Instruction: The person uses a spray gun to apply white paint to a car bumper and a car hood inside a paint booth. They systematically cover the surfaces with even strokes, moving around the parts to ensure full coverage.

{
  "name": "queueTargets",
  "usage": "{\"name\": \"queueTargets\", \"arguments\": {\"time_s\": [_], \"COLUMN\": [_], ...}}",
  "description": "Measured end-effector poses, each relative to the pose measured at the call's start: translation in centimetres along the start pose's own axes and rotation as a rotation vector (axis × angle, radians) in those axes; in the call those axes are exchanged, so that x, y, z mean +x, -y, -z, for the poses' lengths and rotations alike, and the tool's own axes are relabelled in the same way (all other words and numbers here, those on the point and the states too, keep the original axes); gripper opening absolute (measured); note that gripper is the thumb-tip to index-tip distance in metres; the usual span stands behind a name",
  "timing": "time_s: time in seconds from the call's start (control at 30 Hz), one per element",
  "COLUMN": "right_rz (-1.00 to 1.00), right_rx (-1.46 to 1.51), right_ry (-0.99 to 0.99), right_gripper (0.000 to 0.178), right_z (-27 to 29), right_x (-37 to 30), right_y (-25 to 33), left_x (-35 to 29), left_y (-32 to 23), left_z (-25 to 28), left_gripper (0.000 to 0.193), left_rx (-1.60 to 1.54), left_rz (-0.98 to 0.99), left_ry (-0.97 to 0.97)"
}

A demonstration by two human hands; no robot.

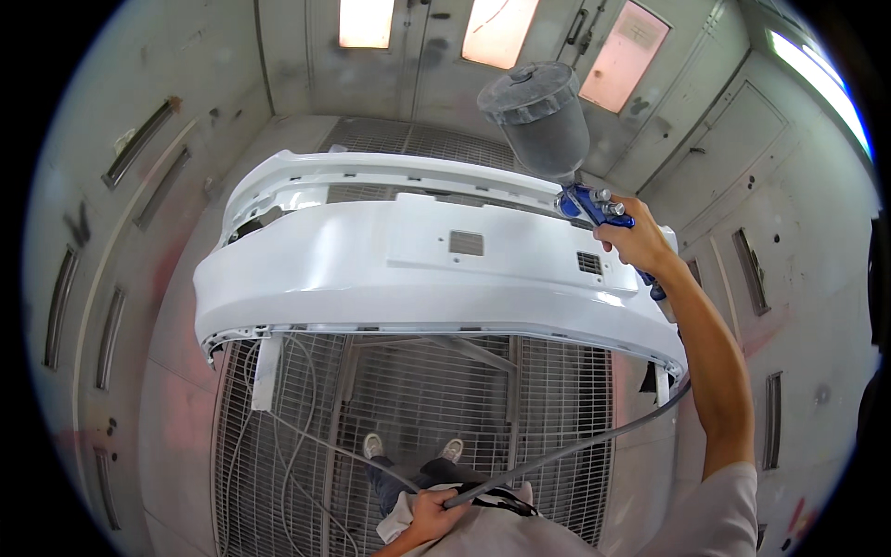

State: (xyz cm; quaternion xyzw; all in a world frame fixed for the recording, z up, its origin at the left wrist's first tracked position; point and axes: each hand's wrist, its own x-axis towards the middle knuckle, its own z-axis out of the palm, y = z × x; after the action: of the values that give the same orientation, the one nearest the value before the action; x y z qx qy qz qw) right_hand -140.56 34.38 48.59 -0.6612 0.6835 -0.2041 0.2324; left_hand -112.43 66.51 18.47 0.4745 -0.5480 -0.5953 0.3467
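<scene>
Two closed grips

Our right hand (640, 237) curls round a blue metal spray gun (580, 200) near the right end of a curved white bumper (362, 251), the gun's lidded grey plastic cup (549, 125) uppermost, probably for downward feed. Our left hand (434, 515) clasps a grey flexible hose (557, 455) close to us, likely holding slack clear.

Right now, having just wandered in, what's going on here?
The person's right hand grips a blue spray gun with a grey cup on top, held up near the right part of a white car bumper. The left hand holds a grey hose near the waist. The bumper sits raised above a metal floor grating. No spray mist is visible.
</scene>
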Motion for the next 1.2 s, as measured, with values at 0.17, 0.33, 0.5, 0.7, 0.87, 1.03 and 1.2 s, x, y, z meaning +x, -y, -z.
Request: {"name": "queueTargets", "arguments": {"time_s": [0.17, 0.33, 0.5, 0.7, 0.87, 1.03, 1.2], "right_rz": [0.04, -0.023, -0.123, -0.208, -0.223, -0.286, -0.332], "right_rx": [-0.026, 0.002, 0.04, 0.086, 0.141, 0.204, 0.273], "right_ry": [-0.079, -0.086, -0.129, -0.132, -0.183, -0.242, -0.306], "right_gripper": [0.034, 0.033, 0.029, 0.023, 0.018, 0.016, 0.012], "right_z": [2.8, 6.0, 8.7, 11.8, 13.0, 14.5, 15.3], "right_x": [-0.4, -1.0, -1.9, -3.0, -3.7, -4.6, -5.3], "right_y": [-5.7, -10.3, -14.1, -19.1, -23.2, -27.6, -31.4], "left_x": [2.3, 4.4, 5.9, 8.0, 9.3, 10.5, 11.1], "left_y": [-1.7, -3.9, -5.2, -4.8, -5.0, -7.0, -6.5], "left_z": [-3.5, -6.3, -8.9, -11.6, -12.9, -13.8, -14.5], "left_gripper": [0.026, 0.021, 0.02, 0.022, 0.014, 0.018, 0.022], "left_rx": [-0.035, -0.012, 0.037, 0.074, 0.086, 0.139, 0.154], "left_rz": [-0.005, 0.039, 0.043, 0.042, -0.021, -0.037, -0.021], "left_ry": [0.065, 0.173, 0.23, 0.282, 0.289, 0.335, 0.368]}}
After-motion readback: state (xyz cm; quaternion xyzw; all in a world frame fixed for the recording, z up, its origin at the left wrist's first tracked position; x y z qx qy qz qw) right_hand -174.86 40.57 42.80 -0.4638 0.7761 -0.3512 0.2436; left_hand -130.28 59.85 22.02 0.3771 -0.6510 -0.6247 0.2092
